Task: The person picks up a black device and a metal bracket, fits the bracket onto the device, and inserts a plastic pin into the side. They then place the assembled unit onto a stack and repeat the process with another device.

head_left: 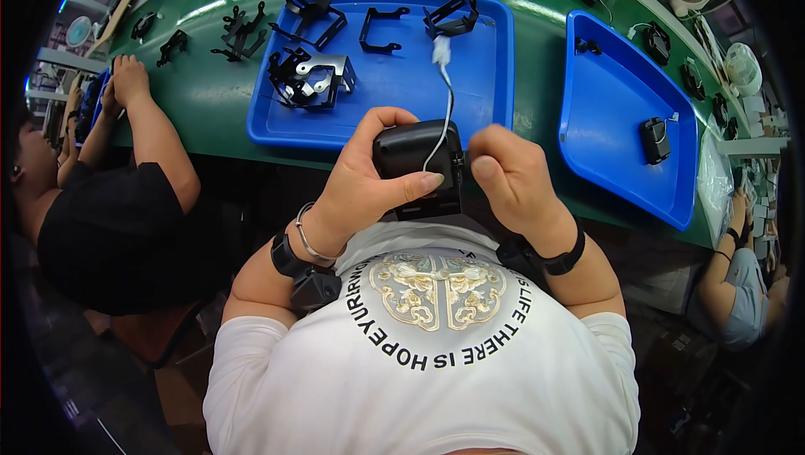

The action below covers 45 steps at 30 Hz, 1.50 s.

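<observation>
My left hand (356, 174) is wrapped round a black boxy plastic device (407, 146), its thumb lying across the near face. A thin white and dark cable (449, 94) runs up from under that thumb, and its white plug (441, 51) hangs over the blue tray (402, 132). At the device's right side, my right hand (507, 171) is closed, fingers curled in against a small black part at the edge. What those fingers pinch, if anything, is hidden. A black bracket (443, 202) shows at the device's lower side, close to my shirt.
Black metal brackets (381, 31) and a silver-faced one (335, 78) lie in the tray. A second blue tray (587, 149) on the right holds a black device (655, 140). More brackets (243, 31) rest on the green table (197, 78). Another person (117, 203) works at the left.
</observation>
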Each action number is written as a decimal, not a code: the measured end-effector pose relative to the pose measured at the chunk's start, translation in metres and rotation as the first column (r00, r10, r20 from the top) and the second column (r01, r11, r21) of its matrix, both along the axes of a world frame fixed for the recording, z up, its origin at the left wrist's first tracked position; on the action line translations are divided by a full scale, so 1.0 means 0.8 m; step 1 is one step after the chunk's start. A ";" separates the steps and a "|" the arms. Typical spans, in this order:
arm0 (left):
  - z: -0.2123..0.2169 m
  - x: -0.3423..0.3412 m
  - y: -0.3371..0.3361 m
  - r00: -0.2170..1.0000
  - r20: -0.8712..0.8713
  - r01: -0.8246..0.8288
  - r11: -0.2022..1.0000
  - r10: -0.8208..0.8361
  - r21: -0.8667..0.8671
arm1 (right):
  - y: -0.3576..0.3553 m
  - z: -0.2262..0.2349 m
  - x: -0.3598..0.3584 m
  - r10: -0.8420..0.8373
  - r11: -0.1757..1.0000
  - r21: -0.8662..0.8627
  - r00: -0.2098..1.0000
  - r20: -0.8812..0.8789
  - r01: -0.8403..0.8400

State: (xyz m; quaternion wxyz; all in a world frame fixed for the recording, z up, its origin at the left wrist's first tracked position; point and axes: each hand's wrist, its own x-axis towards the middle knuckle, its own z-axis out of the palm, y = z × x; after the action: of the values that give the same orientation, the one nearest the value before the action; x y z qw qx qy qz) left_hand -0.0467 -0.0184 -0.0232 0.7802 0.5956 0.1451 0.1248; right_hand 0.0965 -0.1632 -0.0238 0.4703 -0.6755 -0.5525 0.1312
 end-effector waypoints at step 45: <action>-0.018 0.020 -0.005 0.924 0.217 -0.248 0.926 0.314 -0.284 | 0.003 0.026 0.003 -0.013 0.997 0.077 0.999 0.052 0.009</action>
State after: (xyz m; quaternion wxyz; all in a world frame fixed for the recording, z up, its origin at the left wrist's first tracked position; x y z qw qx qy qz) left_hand -0.0308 -0.0224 -0.0377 0.8351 0.4432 0.1415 0.2935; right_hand 0.0987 -0.1609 -0.0031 0.4817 -0.6632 -0.5658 0.0896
